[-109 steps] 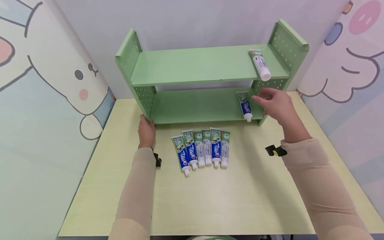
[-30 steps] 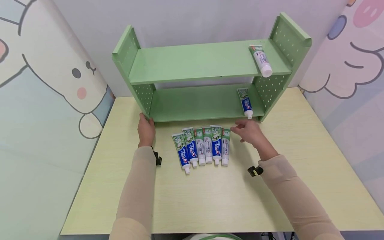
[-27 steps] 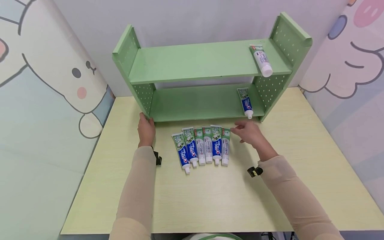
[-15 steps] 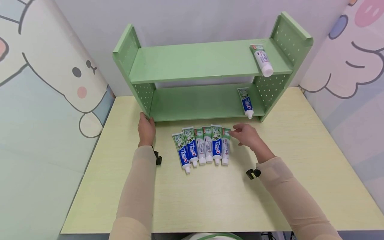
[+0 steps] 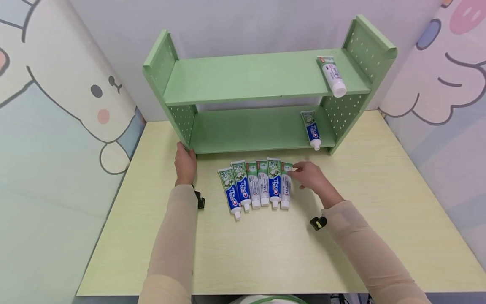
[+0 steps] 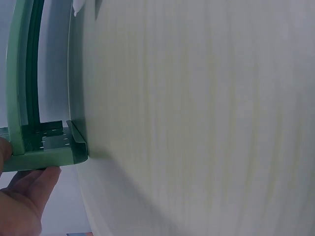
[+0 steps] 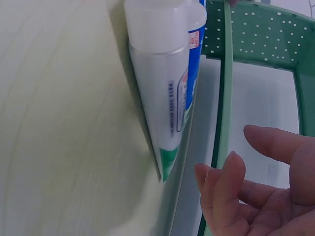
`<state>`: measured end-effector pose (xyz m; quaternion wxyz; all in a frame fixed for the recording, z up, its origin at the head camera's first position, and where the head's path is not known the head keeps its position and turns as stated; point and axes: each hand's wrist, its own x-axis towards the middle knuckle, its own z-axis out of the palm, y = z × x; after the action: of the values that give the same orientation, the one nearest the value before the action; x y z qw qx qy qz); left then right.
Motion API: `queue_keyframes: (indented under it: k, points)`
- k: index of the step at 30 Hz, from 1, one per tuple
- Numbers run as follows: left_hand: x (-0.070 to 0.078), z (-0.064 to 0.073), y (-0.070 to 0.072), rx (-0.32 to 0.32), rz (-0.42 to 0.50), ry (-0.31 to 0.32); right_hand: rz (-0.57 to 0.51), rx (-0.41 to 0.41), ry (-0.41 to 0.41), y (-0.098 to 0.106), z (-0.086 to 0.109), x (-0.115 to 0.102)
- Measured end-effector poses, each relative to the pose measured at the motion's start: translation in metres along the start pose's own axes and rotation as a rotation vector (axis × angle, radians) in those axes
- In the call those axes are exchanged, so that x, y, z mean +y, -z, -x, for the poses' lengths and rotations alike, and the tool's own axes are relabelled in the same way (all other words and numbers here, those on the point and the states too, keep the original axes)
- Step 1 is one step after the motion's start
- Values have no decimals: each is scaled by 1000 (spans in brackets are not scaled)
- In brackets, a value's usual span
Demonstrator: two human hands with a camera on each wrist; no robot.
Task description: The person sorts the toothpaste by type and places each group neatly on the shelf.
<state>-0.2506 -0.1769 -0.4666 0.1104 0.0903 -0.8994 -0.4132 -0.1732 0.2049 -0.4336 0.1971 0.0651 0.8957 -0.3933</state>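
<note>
Several toothpaste tubes lie side by side on the table in front of a green two-tier shelf [image 5: 250,80]. At the right end of the row is a white-and-green toothpaste tube [image 5: 286,188], seen cap-up in the right wrist view. My right hand [image 5: 311,175] hovers by its upper end; in the right wrist view that hand [image 7: 261,191] has thumb and fingers apart, nothing between them. My left hand [image 5: 185,166] grips the shelf's lower left corner, with the thumb and fingers [image 6: 42,189] on either side of its end panel. Whether the right fingertips touch the tube is unclear.
One white-and-green tube [image 5: 332,77] lies at the right of the upper tier, its cap over the front edge. A blue-and-green tube [image 5: 311,130] rests at the right of the lower tier. Patterned wall panels [image 5: 68,97] flank the wooden table [image 5: 243,257].
My right hand has come down from beside the lower tier to the right end of the tube row, its fingers drawing nearer the last tube. The left hand stays on the shelf.
</note>
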Motion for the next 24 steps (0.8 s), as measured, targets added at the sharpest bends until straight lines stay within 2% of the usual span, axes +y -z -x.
queue_keyframes:
  k: [7,13,24]
  points:
    - [-2,0,-1,1,-2,-1,18,-14,-6,-5,-2,2]
    - [-3,-1,-2,2,-6,-4,43,-24,-48,-11,-4,5]
    - [-2,0,-1,10,-14,-8,23,-34,-103,-18,-8,11]
